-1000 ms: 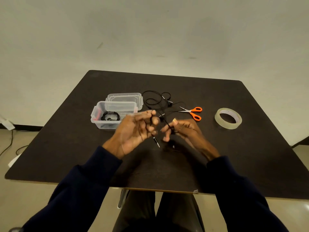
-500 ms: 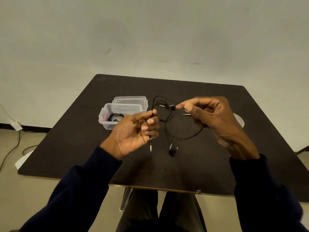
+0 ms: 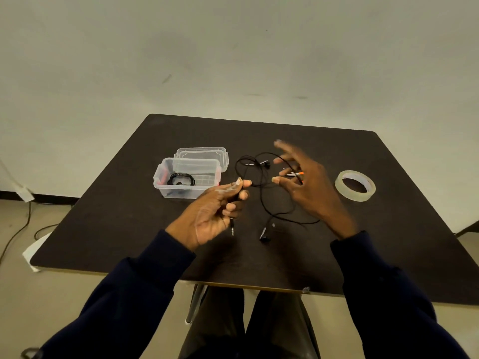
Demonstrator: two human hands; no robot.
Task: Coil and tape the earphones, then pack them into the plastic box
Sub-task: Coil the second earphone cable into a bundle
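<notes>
Head view:
- One left hand (image 3: 215,211) pinches the loose earphones (image 3: 264,233) near the plug, above the table (image 3: 129,216).
- One right hand (image 3: 308,187) has its fingers spread and grips nothing.
- One plastic box (image 3: 166,186) holds one coiled set (image 3: 181,179).
- One lid (image 3: 202,153) lies behind the box.
- One tape roll (image 3: 355,185) lies to the right.

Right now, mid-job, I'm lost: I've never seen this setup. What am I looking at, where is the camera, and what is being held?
No machine here: a person works with two bare hands. The one picture comes from a camera on their head, looking down at a dark table. The left hand pinches a loose earphone cable, its plug hanging below the grip. The right hand is open, fingers spread and blurred, above that cable. On the table: a clear plastic box holding one coiled set of earphones, its lid behind it, a tape roll at right, and orange scissors mostly hidden by the right hand.
</notes>
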